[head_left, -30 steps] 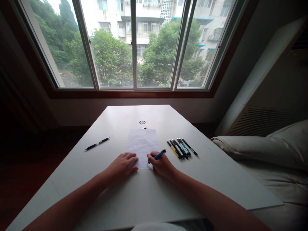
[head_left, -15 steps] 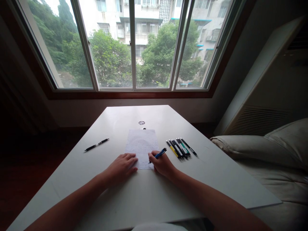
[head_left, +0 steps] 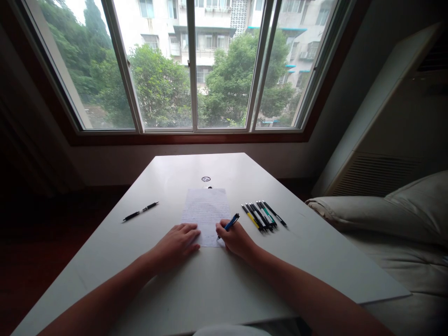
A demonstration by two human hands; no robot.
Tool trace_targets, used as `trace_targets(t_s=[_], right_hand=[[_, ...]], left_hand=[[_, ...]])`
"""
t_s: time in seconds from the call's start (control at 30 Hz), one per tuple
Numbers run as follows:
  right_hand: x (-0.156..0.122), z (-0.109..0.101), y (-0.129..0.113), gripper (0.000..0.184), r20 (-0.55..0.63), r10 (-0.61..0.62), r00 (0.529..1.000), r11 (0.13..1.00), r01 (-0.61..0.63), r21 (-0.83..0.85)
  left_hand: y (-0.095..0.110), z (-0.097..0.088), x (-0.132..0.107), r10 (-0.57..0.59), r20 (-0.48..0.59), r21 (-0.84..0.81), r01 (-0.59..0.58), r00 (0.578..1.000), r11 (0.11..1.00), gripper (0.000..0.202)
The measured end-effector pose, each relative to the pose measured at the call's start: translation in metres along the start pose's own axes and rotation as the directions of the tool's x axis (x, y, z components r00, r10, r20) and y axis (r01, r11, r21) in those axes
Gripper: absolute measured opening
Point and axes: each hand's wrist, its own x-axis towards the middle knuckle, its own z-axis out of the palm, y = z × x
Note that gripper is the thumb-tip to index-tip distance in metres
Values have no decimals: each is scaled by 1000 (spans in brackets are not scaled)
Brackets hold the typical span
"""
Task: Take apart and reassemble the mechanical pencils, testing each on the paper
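Observation:
A sheet of paper point(head_left: 206, 210) with lines across it lies on the white table point(head_left: 196, 289). My left hand point(head_left: 180, 242) rests flat over its lower left corner, fingers stretched out. In my right hand point(head_left: 235, 238) a blue and black pen point(head_left: 231, 222) is gripped between thumb and fingers, tilted with its upper end to the right. The pen's tip is down at the lower right part of the sheet. Just right of that hand lies a row of several pens point(head_left: 261, 216), with yellow, white and green barrels among them.
One black pen point(head_left: 140, 212) lies apart on the table's left side. Beyond the paper is a small round mark or sticker point(head_left: 206, 179). A pale sofa point(head_left: 378, 219) stands to the right, and a window point(head_left: 224, 133) faces the table's far edge.
The pen in my right hand has become a little steeper, its upper end shifting slightly left. The right hand has barely moved; my left hand stays in place.

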Motion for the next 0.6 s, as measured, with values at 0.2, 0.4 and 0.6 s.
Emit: trace_targets(t_s=[0.2,0.4,0.6], right_hand=[[-1,-1,-1,34,-24,-26,999,1000,26,-5],[1,0,4,34,-72,0,997,998,-4,-66],[-1,-2,3,35,-56,-33,998,995,27,-101]], left_hand=[[0,0,0,5,-8,-6,-5,1000,1000,42],[-1,1,1,5,-3,6,-5,1000,1000,43],[2,-1,0,-2,18,14,2,1000,1000,43]])
